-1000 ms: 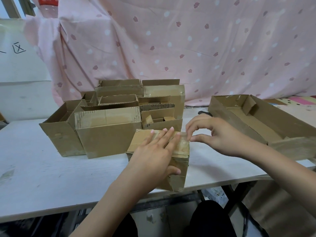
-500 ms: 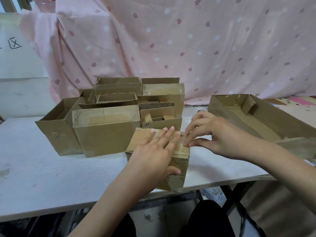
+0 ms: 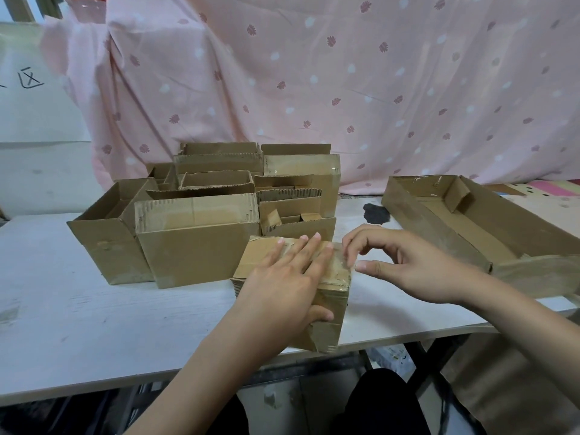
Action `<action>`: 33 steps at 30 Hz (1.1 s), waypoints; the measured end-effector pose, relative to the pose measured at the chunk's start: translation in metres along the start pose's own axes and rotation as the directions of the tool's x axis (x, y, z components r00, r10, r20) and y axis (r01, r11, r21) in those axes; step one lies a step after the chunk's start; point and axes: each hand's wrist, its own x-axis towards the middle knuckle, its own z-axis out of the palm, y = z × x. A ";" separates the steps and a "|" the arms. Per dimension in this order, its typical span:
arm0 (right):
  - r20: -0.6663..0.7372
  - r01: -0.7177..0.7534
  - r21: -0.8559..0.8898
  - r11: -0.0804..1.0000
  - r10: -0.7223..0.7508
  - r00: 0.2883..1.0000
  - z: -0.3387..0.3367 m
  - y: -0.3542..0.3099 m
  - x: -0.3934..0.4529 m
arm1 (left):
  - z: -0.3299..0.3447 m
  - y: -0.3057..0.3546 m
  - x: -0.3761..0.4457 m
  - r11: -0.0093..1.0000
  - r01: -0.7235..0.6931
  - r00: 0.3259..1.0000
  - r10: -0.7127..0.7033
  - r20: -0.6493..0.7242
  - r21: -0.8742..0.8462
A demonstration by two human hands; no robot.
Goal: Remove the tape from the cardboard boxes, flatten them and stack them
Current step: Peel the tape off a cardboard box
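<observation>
Head view: a small taped box [image 3: 329,287] sits near the front edge of the white table [image 3: 94,309], just in front of a cluster of open boxes [image 3: 201,221]. Its long axis runs from the far left toward the near right, with one short end facing the person at the table edge. Clear tape [image 3: 337,271] covers its top right part and wraps down over the near end.

The left hand [image 3: 282,287] lies flat on the box top, fingers straight and spread toward the far side, thumb pressed against the near end face.

The right hand [image 3: 405,265] hovers at the box's far right corner, fingers curled, fingertips [image 3: 348,249] at the tape edge, thumb held out below them. Whether it pinches the tape cannot be told.

To the right lies a long shallow tray box [image 3: 470,227], open upward, well apart from the small one. A pink patterned cloth [image 3: 345,89] hangs behind.
</observation>
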 end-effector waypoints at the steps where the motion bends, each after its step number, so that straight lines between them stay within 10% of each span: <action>1: -0.001 -0.011 -0.013 1.000 0.011 1.000 0.001 -0.003 -0.001 | 0.001 -0.001 0.001 1.000 0.006 1.000 -0.006 0.001 0.004; 9: -0.015 0.091 -0.384 0.919 -0.105 0.994 0.005 -0.016 -0.005 | 0.001 0.002 0.006 1.000 0.017 0.999 -0.017 0.028 0.024; 21: 0.095 -0.118 -0.171 0.978 0.135 0.986 -0.004 -0.018 -0.006 | -0.002 0.004 0.002 0.999 0.031 0.999 -0.032 0.040 0.022; 33: -0.218 -0.086 -0.500 0.862 -0.029 0.975 0.028 -0.026 -0.019 | 0.002 0.009 0.007 0.997 0.073 0.997 -0.073 0.013 0.040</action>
